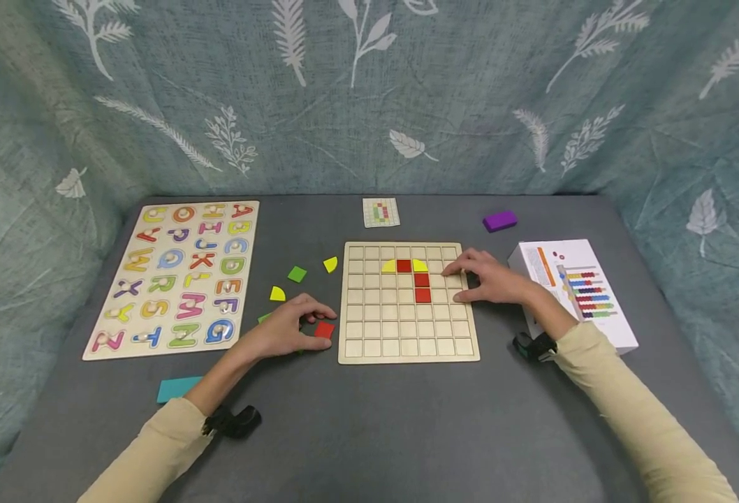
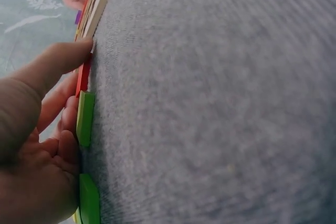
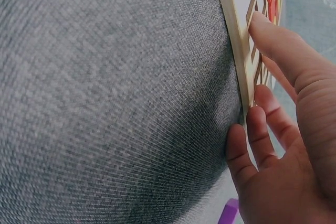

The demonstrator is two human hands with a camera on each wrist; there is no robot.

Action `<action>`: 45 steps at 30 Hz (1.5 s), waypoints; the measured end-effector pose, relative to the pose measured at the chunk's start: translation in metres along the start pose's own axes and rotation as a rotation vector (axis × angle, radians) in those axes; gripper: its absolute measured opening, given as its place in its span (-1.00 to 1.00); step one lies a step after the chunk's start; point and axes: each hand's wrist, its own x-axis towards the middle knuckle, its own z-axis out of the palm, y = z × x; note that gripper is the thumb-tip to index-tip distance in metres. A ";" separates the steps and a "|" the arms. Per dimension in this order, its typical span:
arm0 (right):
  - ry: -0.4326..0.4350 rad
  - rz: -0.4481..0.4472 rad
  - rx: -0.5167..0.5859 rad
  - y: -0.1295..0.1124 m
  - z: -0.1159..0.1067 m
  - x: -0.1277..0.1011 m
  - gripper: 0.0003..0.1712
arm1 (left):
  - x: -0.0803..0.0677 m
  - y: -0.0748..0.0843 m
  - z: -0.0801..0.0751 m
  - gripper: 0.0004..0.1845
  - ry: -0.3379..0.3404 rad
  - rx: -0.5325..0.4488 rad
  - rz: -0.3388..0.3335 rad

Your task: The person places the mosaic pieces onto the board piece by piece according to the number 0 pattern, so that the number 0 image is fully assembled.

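Sleeves in beige are being seen closest to the head camera, each with a dark wrist-worn camera, and beyond them the two hands are being kept busy on the grey bench [image 1: 369,433]. A red square tile [image 1: 324,329] is being pinched by the left hand [image 1: 284,328], thumb and curled fingers at its edges, just left of the wooden grid board [image 1: 407,349]; in the left wrist view the same tile [image 2: 82,77] is being seen edge-on beside green pieces [image 2: 85,118]. That tile is being judged light, stiff and thin, likely to slide on the cloth-like surface, so opposite edges are being taken as the best place for hold. The right hand [image 1: 489,278] is being laid on the board's right part, fingers fairly straight and gripping nothing, the fingertips [image 3: 262,27] being pressed on the grid ribs. Red squares [image 1: 422,287] and yellow quarter-rounds [image 1: 389,266] are already being held in the board's cells. Loose yellow pieces [image 1: 277,294] and a green square [image 1: 297,274] are being left near the left hand. Farther out, an alphabet puzzle [image 1: 174,279] is being shown at left, a pattern card [image 1: 381,212] behind the board, a purple block [image 1: 499,221] and a white box [image 1: 571,286] at right, and a teal piece [image 1: 177,388] near the left sleeve.
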 end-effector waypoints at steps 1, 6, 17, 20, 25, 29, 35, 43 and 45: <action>-0.001 0.003 0.002 0.000 0.000 0.000 -0.48 | 0.000 0.000 0.000 -0.57 -0.001 0.000 0.003; -0.004 0.012 0.005 0.001 -0.001 0.001 -0.48 | 0.001 0.001 -0.001 -0.59 -0.003 -0.010 0.001; -0.011 0.007 0.004 0.001 -0.001 0.000 -0.49 | 0.002 0.002 -0.004 -0.63 -0.050 0.015 0.000; -0.011 0.003 0.005 0.002 -0.001 0.002 -0.49 | 0.000 0.002 -0.005 -0.66 -0.037 0.017 0.006; -0.010 0.006 0.001 0.004 0.000 0.002 -0.49 | 0.001 0.002 -0.005 -0.67 -0.036 0.008 0.019; -0.009 0.011 0.007 0.004 -0.001 0.000 -0.49 | 0.002 0.002 -0.004 -0.67 -0.043 0.004 0.017; -0.007 0.011 0.005 0.002 -0.001 -0.001 -0.48 | 0.003 0.004 -0.004 -0.68 -0.038 0.005 -0.001; -0.005 0.012 0.001 0.002 -0.001 -0.001 -0.48 | 0.003 0.003 -0.004 -0.68 -0.047 -0.021 -0.011; -0.007 0.015 0.003 0.002 -0.001 0.000 -0.48 | 0.003 0.002 -0.006 -0.67 -0.052 -0.047 -0.013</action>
